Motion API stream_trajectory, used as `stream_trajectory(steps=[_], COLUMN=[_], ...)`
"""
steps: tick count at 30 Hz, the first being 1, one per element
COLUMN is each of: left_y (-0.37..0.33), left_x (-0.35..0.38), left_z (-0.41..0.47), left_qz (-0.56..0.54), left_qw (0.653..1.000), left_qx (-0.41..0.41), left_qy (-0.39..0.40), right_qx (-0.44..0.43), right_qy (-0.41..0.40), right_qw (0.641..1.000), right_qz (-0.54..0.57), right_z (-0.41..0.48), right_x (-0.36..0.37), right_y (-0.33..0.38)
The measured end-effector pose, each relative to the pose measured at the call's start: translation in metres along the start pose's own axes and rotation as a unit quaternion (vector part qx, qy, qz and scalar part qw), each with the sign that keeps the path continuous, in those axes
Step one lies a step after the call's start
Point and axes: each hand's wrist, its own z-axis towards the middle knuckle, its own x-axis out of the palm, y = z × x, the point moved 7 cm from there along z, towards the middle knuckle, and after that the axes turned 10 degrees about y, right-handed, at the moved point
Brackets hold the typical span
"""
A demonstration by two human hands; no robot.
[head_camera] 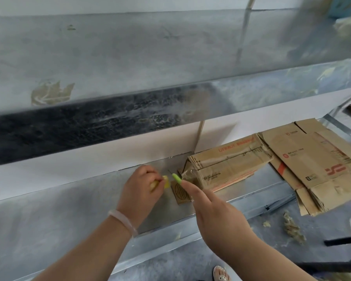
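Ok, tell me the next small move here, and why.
Probably ease the green-handled tool in the right hand a little toward the left hand, so its thin tip meets the yellow piece pinched there over the metal shelf. The tip points that way, seemingly just short.

A green-handled tool [176, 178], a yellow piece [166, 181], brown cardboard [229, 167].

Both hands are over a metal shelf [69, 209]. The left hand [139, 189], white bracelet [123, 221] on its wrist, pinches a small yellow piece [166, 181]. The right hand [217, 216] holds a green-handled tool [176, 178], its thin metal tip just beside the yellow bit. A little cardboard tag [179, 192] with an oval print lies flat underneath, and flattened cardboard boxes [292, 159] are piled off to the right.
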Motion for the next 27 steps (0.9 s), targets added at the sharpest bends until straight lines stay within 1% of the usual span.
stream_trajectory(steps=[1,3,5,6,7,9,10,11,13,14,15,17,19,20,21,22,23,24,25,26,27], left_y=[0.003,0.008,0.015,0.020,0.024,0.028,0.028,0.029,0.034,0.037,0.039,0.034,0.022,0.009,-0.004,-0.016,-0.025,-0.031,-0.035,-0.040,-0.045], left_x=[-0.004,-0.012,-0.013,-0.011,-0.007,0.002,0.008,0.014,0.027,0.033,0.037,0.038,0.032,0.027,0.020,0.015,0.014,0.021,0.031,0.042,0.049], left_z=[-0.001,-0.003,-0.007,-0.009,-0.013,-0.025,-0.032,-0.038,-0.050,-0.056,-0.059,-0.060,-0.057,-0.055,-0.051,-0.046,-0.039,-0.032,-0.027,-0.023,-0.020], left_qz=[0.022,0.077,0.130,0.151,0.167,0.180,0.180,0.179,0.187,0.194,0.197,0.210,0.223,0.210,0.166,0.086,-0.027,-0.165,-0.292,-0.384,-0.443], left_qw=[1.000,0.994,0.988,0.985,0.983,0.981,0.981,0.982,0.981,0.981,0.980,0.977,0.973,0.973,0.977,0.979,0.971,0.942,0.890,0.836,0.796], left_qx=[0.013,0.050,0.067,0.065,0.062,0.060,0.061,0.061,0.041,0.023,0.007,-0.017,-0.039,-0.064,-0.099,-0.145,-0.205,-0.272,-0.339,-0.386,-0.408], left_qy=[-0.018,-0.051,-0.058,-0.051,-0.045,-0.035,-0.034,-0.033,-0.025,-0.021,-0.021,-0.028,-0.045,-0.064,-0.088,-0.110,-0.118,-0.107,-0.083,-0.066,-0.058], right_qx=[-0.034,-0.087,-0.113,-0.108,-0.084,0.017,0.075,0.136,0.241,0.263,0.264,0.238,0.239,0.244,0.241,0.232,0.217,0.202,0.194,0.188,0.177], right_qy=[-0.031,-0.110,-0.237,-0.289,-0.330,-0.378,-0.376,-0.345,-0.234,-0.194,-0.168,-0.114,-0.058,-0.025,0.007,0.033,0.049,0.046,0.024,-0.010,-0.050], right_qw=[0.999,0.988,0.956,0.937,0.917,0.879,0.873,0.881,0.910,0.921,0.930,0.949,0.959,0.962,0.965,0.969,0.973,0.976,0.977,0.972,0.958], right_qz=[0.002,0.061,0.128,0.164,0.206,0.289,0.302,0.294,0.242,0.214,0.196,0.171,0.142,0.124,0.102,0.077,0.059,0.060,0.088,0.144,0.218], right_z=[-0.005,-0.019,-0.036,-0.042,-0.047,-0.047,-0.044,-0.037,-0.017,-0.005,0.006,0.028,0.042,0.047,0.050,0.052,0.053,0.053,0.051,0.049,0.047], right_x=[-0.006,-0.021,-0.044,-0.055,-0.064,-0.077,-0.081,-0.082,-0.076,-0.072,-0.067,-0.051,-0.032,-0.024,-0.018,-0.015,-0.014,-0.017,-0.022,-0.030,-0.041], right_y=[0.000,-0.009,-0.034,-0.054,-0.078,-0.134,-0.160,-0.185,-0.222,-0.237,-0.247,-0.261,-0.275,-0.280,-0.283,-0.283,-0.282,-0.279,-0.279,-0.279,-0.277])
